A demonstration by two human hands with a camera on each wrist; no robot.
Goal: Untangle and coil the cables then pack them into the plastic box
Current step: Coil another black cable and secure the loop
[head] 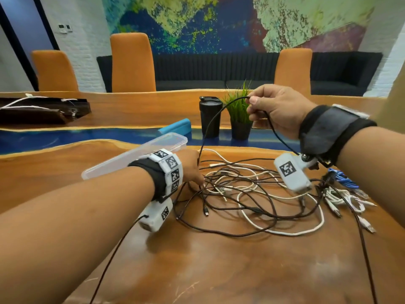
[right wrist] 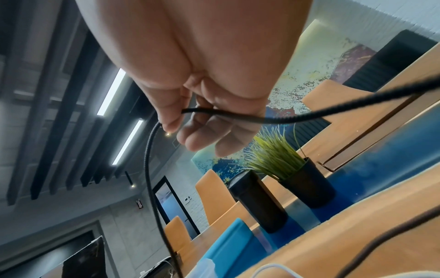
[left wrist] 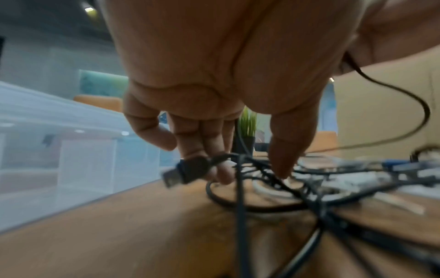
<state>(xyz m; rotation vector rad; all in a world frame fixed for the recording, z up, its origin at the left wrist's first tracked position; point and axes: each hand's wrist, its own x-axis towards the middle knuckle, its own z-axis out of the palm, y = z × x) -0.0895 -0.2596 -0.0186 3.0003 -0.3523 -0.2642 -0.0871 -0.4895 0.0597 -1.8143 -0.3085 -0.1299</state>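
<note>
A tangle of black and white cables (head: pixel 252 194) lies on the wooden table (head: pixel 219 270). My left hand (head: pixel 196 178) reaches down into its left edge. In the left wrist view its fingers (left wrist: pixel 214 169) curl round a black cable end with a USB plug (left wrist: pixel 181 173), while the thumb (left wrist: pixel 283 165) points down onto the tangle. My right hand (head: pixel 252 104) is raised above the table and pinches a black braided cable (right wrist: pixel 238 118) between thumb and fingers. That cable (head: pixel 210 126) arcs down toward the left hand. The clear plastic box (head: pixel 135 154) stands just behind my left wrist.
A blue cable and several white ones (head: pixel 341 189) lie at the right of the tangle. Behind it stand a black tumbler (head: pixel 210 117), a small potted plant (head: pixel 241 115) and a blue object (head: pixel 175 127). A dark tray (head: pixel 43 108) holding white cables sits far left.
</note>
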